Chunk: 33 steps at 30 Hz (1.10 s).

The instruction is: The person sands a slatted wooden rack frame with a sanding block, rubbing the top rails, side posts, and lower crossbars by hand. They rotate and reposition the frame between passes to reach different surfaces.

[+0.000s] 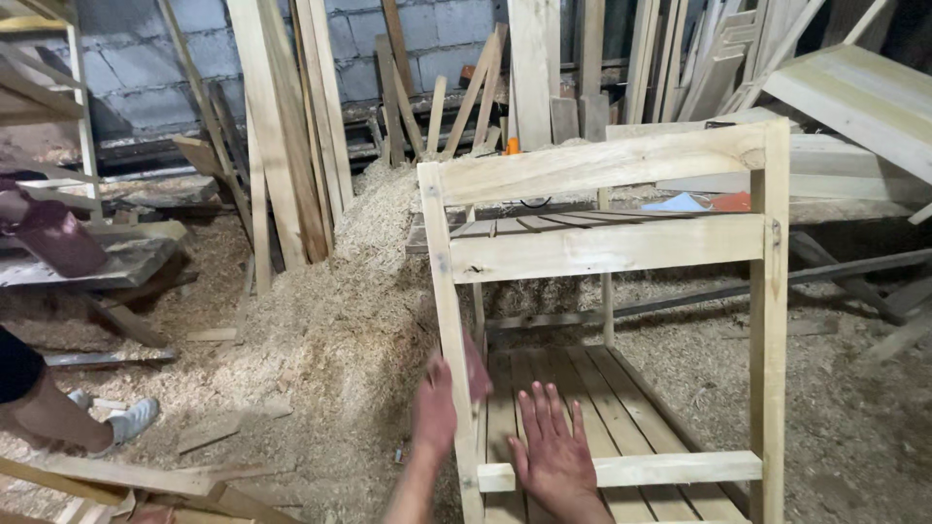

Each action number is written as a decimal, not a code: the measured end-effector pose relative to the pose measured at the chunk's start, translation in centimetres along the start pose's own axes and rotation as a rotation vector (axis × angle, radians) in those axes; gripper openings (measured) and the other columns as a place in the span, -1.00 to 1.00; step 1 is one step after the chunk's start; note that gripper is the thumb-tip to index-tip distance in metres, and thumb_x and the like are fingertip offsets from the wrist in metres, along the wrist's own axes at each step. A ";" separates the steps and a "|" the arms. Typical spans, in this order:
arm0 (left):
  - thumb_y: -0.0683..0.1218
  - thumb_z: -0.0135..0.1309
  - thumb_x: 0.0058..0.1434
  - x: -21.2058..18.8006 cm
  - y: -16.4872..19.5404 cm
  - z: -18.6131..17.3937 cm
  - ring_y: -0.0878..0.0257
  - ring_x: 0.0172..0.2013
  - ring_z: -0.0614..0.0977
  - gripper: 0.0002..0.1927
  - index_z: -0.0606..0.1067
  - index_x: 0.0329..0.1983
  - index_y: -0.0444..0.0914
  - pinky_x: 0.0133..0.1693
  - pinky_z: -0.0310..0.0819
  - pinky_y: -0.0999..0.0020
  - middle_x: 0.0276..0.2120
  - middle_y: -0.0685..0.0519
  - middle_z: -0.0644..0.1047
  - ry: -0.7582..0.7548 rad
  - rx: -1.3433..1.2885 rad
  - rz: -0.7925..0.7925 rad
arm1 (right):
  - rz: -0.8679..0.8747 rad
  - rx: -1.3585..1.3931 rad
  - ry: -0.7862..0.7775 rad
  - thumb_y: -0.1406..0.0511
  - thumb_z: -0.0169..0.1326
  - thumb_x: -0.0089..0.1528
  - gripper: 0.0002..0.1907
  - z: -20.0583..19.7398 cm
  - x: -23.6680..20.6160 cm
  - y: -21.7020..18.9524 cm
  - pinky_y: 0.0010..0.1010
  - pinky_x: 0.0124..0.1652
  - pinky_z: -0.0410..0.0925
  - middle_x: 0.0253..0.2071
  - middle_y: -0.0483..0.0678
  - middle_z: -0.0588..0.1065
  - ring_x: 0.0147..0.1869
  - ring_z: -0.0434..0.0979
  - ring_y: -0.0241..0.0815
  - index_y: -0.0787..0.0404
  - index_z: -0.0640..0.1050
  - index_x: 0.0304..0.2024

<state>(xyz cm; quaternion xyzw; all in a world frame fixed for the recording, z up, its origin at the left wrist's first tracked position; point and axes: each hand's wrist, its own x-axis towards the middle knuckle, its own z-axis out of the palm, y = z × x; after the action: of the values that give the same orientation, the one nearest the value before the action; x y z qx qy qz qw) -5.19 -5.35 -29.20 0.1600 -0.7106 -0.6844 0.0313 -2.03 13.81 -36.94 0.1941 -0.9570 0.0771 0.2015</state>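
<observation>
A bare wooden shelf frame [602,247] stands on the sawdust floor, with two upright posts, wide top rails and slatted shelves. My left hand [435,408] is wrapped on the left post [449,320] low down, pressing a reddish-brown sheet that looks like sandpaper [476,371] against it; the hand is blurred. My right hand [553,451] lies flat with fingers spread, over the lower slats [621,398] and touching the low front crossbar [670,469].
A heap of sawdust and shavings [340,291] lies left of the frame. Planks [291,126] lean on the grey block wall behind. Another person's leg and white shoe [131,420] are at the left. More boards and a workbench [854,92] stand at the right.
</observation>
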 end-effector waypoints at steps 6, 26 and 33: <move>0.09 -0.29 0.48 -4.2 -3.1 1.3 0.08 0.02 0.71 -0.47 0.25 0.45 -0.14 0.09 0.56 0.20 -0.01 -0.10 0.67 0.073 0.018 0.154 | -0.020 -0.015 0.013 0.00 -0.18 0.26 -0.26 0.5 -0.2 -0.2 0.13 0.39 -0.24 0.49 0.09 0.01 0.58 -0.17 0.04 0.18 0.11 0.42; -0.25 -0.24 0.26 -0.5 -1.1 0.8 -0.30 0.49 -0.06 -0.38 0.12 0.39 -0.59 0.45 -0.19 -0.30 0.44 -0.37 0.07 0.221 1.178 1.095 | 0.039 -0.021 -0.182 0.03 -0.22 0.29 -0.29 0.2 -0.8 0.2 0.09 0.41 -0.24 0.55 0.01 0.00 0.59 -0.20 -0.02 0.12 0.10 0.44; -0.09 -0.20 0.37 -11.5 -7.9 0.6 -0.27 0.50 -0.14 -0.38 0.06 0.35 -0.61 0.38 -0.32 -0.42 0.42 -0.40 -0.01 0.209 1.217 1.229 | 0.070 -0.055 -0.331 0.03 -0.24 0.32 -0.28 -2.2 -0.3 -0.1 0.08 0.42 -0.27 0.60 -0.01 -0.09 0.61 -0.26 -0.03 0.11 0.01 0.47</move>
<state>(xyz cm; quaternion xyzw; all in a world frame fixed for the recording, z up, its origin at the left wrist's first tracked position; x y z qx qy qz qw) 6.97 -1.72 -35.01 -0.2010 -0.9068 -0.0292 0.3695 -0.94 14.33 -35.10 0.1651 -0.9850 0.0247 0.0437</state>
